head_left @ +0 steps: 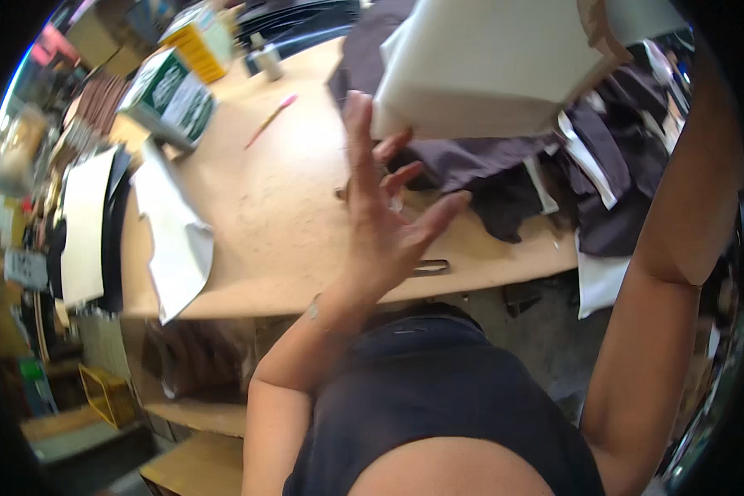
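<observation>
Above the table, my left hand (376,219) is open with its fingers spread, holding nothing I can see. Its fingertips are close to the lower left corner of a large white sheet (479,74), which looks raised and bent; whether they touch it I cannot tell. My right forearm (694,182) reaches up past the right side, and its hand is out of the picture. Dark purple-brown fabric (471,161) lies crumpled under and beside the sheet. By my left wrist, near the table's front edge, rests a dark, narrow loop-shaped thing (431,267).
On the pale wooden table (256,215) lie a pink-and-red pen-like stick (270,121) and a white cut-out sheet (174,240). At the back left stand a green-and-white box (169,99), a yellow box (197,45) and a small bottle (264,58). A yellow crate (107,394) sits low at left.
</observation>
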`<state>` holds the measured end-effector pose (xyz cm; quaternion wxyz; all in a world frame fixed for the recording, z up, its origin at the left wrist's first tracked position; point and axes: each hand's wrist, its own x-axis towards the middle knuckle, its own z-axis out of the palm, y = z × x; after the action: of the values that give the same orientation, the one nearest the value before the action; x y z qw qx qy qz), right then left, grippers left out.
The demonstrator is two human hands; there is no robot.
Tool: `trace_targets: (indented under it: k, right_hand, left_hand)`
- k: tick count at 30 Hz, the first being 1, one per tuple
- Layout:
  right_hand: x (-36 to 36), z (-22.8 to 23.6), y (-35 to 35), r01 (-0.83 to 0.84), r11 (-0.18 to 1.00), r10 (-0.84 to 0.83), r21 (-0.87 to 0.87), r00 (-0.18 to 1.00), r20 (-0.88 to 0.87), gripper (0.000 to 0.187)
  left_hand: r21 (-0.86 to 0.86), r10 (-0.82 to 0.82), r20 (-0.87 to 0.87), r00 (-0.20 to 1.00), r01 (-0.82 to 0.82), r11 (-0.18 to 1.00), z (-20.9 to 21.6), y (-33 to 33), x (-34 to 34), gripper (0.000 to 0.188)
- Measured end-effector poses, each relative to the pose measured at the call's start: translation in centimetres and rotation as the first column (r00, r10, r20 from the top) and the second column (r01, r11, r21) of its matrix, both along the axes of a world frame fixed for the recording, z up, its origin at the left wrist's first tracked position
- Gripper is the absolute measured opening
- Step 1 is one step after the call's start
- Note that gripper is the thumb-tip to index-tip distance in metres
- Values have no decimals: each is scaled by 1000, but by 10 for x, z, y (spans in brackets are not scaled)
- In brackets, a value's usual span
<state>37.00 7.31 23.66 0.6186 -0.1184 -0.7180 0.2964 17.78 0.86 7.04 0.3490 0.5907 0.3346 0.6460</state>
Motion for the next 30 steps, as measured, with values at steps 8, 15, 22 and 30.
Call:
trace_targets:
  k: [8,15,22,30]
  right_hand:
    - [-187,-24,26,-232,958,250,-172,964,94,72]
    - [-312,-173,66,10,944,153,-330,872,464,74]
    - [-248,-226,53,325,941,-80,-96,491,868,57]
    - [-139,-236,-17,215,957,-207,194,41,978,50]
  left_hand:
    - [55,526,-142,839,-523,850,-4,-95,-167,66]
    - [-43,386,-784,486,-662,748,-68,-150,-216,54]
    - [-110,-38,-985,168,-437,893,-153,-118,-206,51]
    - [-275,-227,-940,254,-171,946,-142,-139,-204,64]
